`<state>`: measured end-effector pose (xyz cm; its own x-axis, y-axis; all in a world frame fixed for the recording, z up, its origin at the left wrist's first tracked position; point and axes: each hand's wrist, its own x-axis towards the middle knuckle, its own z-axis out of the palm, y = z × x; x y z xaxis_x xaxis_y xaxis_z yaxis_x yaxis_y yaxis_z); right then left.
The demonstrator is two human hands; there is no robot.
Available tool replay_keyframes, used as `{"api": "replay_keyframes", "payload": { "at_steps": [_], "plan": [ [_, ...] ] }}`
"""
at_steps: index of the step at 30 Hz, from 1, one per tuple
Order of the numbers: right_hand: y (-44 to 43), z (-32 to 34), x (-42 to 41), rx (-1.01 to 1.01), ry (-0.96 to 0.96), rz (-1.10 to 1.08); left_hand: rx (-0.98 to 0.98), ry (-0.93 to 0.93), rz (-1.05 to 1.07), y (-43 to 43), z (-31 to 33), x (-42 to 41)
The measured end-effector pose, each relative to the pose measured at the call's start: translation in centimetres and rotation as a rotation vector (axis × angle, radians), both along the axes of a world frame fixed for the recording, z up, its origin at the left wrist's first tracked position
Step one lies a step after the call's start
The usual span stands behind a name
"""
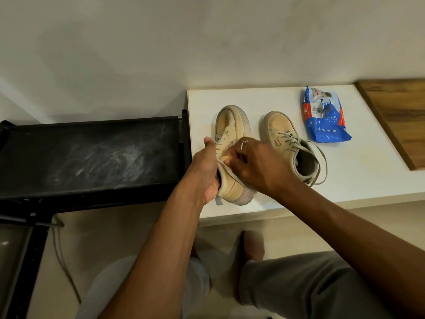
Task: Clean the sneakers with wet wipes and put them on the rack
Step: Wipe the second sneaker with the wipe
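Two beige sneakers lie on a white table. My left hand grips the left sneaker at its heel and collar, tilting it onto its side. My right hand, with a ring on one finger, pinches that sneaker's lace at the tongue. The right sneaker stands upright beside them with its laces loose. A blue pack of wet wipes lies crumpled at the back of the table. No wipe shows in either hand. The black shoe rack stands to the left, its dusty top shelf bare.
A wooden board lies at the table's right end. A white wall runs behind the table and rack. My knees in grey trousers are below the table edge, over a beige floor. A thin cord hangs by the rack's leg.
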<state>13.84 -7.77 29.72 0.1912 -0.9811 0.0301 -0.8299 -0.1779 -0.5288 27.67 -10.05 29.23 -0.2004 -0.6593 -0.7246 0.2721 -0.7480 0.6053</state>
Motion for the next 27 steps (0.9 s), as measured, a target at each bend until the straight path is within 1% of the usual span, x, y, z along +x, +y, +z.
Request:
{"api": "replay_keyframes", "payload": {
  "at_steps": [2,4,7,8,10,12,13,15,17,18,19,22,23,25,27],
  "plan": [
    [-0.1,-0.3,0.4,-0.010,-0.042,0.016,0.011,0.032,0.012,0.0,-0.1,0.1],
    [0.5,-0.2,0.1,0.080,-0.107,0.136,0.030,0.082,0.013,-0.2,-0.1,0.4],
    [1.1,0.2,-1.3,0.186,-0.122,0.259,0.032,0.130,-0.038,0.0,0.6,0.6],
    [1.1,0.3,-1.5,0.181,-0.124,0.253,0.015,0.135,-0.069,0.2,0.9,0.5],
    [1.0,0.3,-1.3,0.132,-0.128,0.166,-0.010,0.137,-0.097,0.4,1.0,0.5],
    [1.2,0.1,-0.7,0.076,-0.104,0.098,0.003,0.154,-0.065,0.5,1.0,0.6],
    [1.3,0.1,-0.5,0.081,-0.105,0.100,0.020,0.167,-0.036,0.4,0.9,0.8],
    [1.4,0.3,-0.6,0.177,-0.135,0.182,0.049,0.183,0.008,0.2,0.7,1.1],
    [1.4,0.8,-1.1,0.259,-0.143,0.272,0.054,0.174,0.017,0.0,0.5,1.2],
    [1.4,0.9,-1.4,0.263,-0.143,0.272,0.048,0.168,0.022,0.0,0.4,1.2],
    [1.3,0.8,-1.6,0.241,-0.140,0.232,0.039,0.161,0.031,-0.1,0.3,1.1],
    [0.7,0.1,-1.4,0.118,-0.131,0.011,0.025,0.167,0.059,0.1,0.6,0.8],
    [0.5,-0.1,-1.1,0.088,-0.127,-0.023,0.020,0.171,0.067,0.2,0.6,0.8],
    [0.4,0.2,-0.6,0.109,-0.129,0.011,0.029,0.177,0.078,0.2,0.6,0.8],
    [0.7,0.7,-0.7,0.201,-0.141,0.152,0.045,0.178,0.075,0.2,0.5,1.0]
  ]
}}
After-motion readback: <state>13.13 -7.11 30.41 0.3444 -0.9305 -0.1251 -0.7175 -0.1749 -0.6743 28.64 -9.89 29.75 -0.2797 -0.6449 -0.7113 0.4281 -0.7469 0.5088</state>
